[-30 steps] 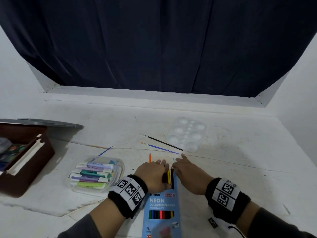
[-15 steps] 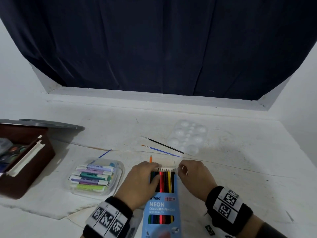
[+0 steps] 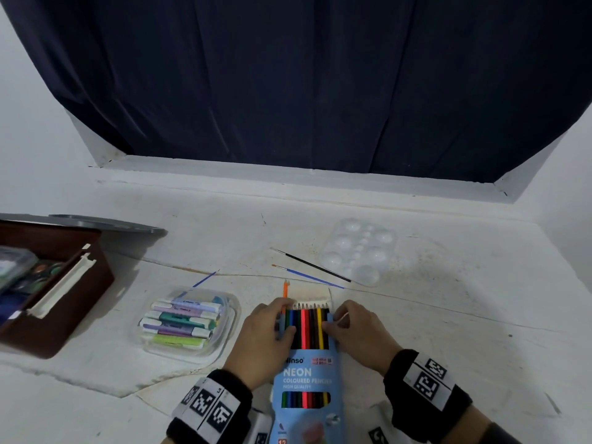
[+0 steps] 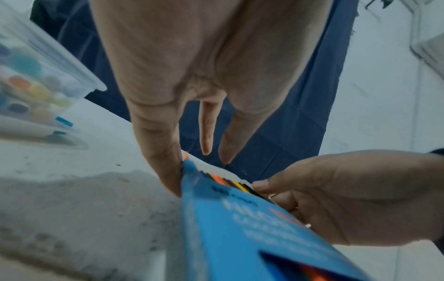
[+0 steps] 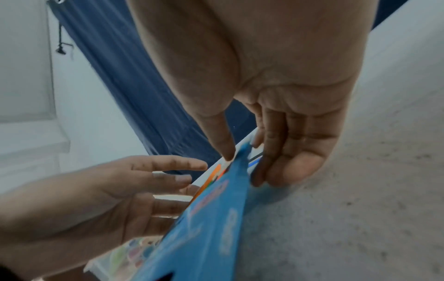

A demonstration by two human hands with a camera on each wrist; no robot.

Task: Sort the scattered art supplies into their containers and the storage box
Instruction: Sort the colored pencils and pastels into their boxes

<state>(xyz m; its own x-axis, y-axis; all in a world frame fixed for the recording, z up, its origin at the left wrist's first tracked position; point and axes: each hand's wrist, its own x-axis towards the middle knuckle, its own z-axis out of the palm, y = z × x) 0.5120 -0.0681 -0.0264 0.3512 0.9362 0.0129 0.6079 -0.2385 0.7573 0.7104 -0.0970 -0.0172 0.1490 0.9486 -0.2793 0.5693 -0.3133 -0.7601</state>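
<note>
Since a moment before, the hands had drawn back along the pencil box (image 3: 306,389) on the tabletop (image 3: 448,315), baring the row of pencils (image 3: 307,326) at its open end; they looked nearly seated. The left hand (image 3: 264,342) and right hand (image 3: 358,334) each kept a grip clamped on a box edge. Only the head view showed an orange pencil (image 3: 285,288) and brushes (image 3: 315,272) loose; the wrist views showed thumbs on the box's face.

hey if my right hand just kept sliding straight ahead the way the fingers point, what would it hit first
Most likely the blue paintbrush, lying crosswise just beyond the right hand. The black paintbrush and the clear palette come after it. Depth is hard to judge from the head view.
</note>
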